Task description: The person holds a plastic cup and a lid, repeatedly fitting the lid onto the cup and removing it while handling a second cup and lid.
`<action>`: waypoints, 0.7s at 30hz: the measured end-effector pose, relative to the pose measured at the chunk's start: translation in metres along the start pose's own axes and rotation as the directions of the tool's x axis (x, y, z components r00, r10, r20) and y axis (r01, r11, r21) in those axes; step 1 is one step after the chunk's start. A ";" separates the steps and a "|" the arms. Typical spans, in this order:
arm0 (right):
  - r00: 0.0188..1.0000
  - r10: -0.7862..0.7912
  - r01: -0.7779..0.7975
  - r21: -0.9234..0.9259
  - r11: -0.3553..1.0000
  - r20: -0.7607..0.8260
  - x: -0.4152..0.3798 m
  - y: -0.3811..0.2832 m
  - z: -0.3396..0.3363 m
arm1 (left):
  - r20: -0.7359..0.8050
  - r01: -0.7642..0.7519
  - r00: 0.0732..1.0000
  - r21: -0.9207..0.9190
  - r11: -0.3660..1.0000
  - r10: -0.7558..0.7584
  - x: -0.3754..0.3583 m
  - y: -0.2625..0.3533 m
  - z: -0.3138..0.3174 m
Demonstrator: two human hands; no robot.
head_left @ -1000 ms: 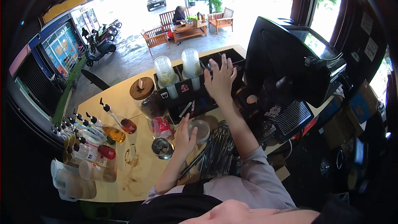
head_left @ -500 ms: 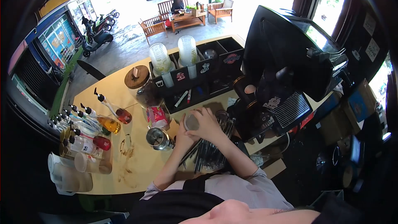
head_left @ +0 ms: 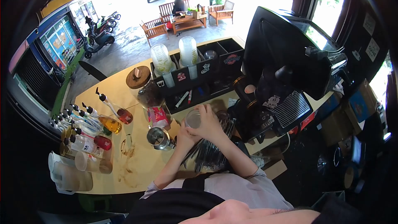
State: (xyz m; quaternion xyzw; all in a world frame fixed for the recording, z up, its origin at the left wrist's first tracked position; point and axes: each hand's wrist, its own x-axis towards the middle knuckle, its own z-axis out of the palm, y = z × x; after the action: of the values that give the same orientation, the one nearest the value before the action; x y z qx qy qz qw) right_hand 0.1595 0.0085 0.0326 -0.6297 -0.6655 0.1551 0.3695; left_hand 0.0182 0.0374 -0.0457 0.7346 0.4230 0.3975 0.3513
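Note:
Between my hands is a clear plastic cup (head_left: 193, 119), its round rim turned up toward me. My right hand (head_left: 207, 122) wraps the cup's right side with bent fingers. From below and to the left, my left hand (head_left: 186, 135) also grips the cup, its fingers partly hidden. A metal pitcher (head_left: 158, 137) stands just left of my left hand. Beneath my forearms lies a bundle of dark wrapped straws (head_left: 211, 153). A pink packet (head_left: 157, 117) rests on the counter beyond the pitcher.
A black organizer (head_left: 195, 76) holds stacked plastic cups (head_left: 188, 52). Near it stands a wooden-lidded jar (head_left: 138, 77). Pump bottles (head_left: 110, 124) and plastic jugs (head_left: 68, 172) line the left side. A large black machine (head_left: 286, 54) occupies the right. Brown stains (head_left: 127, 151) mark the counter.
The cup has tilted so its rim faces me more, and my fingers have shifted slightly around it. The camera view has moved a little.

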 end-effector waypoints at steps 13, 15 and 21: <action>0.929 -0.089 0.105 0.024 0.994 -0.359 0.018 -0.015 -0.052 | -0.180 -0.146 0.970 0.114 0.983 0.165 0.000 0.007 -0.006; 0.944 0.054 0.094 0.419 0.903 -0.326 0.015 -0.016 -0.054 | -0.218 -0.231 0.955 -0.127 0.965 0.200 0.002 0.017 -0.008; 0.991 0.067 0.036 0.721 0.692 -0.113 0.004 0.005 -0.020 | -0.058 -0.073 0.997 -0.637 0.767 0.047 0.011 0.043 -0.003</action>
State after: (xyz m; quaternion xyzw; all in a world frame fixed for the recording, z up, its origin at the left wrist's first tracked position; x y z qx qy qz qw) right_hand 0.1770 0.0078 0.0434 -0.4484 -0.5203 0.3653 0.6283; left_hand 0.0344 0.0308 -0.0045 0.5770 0.2456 0.5426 0.5589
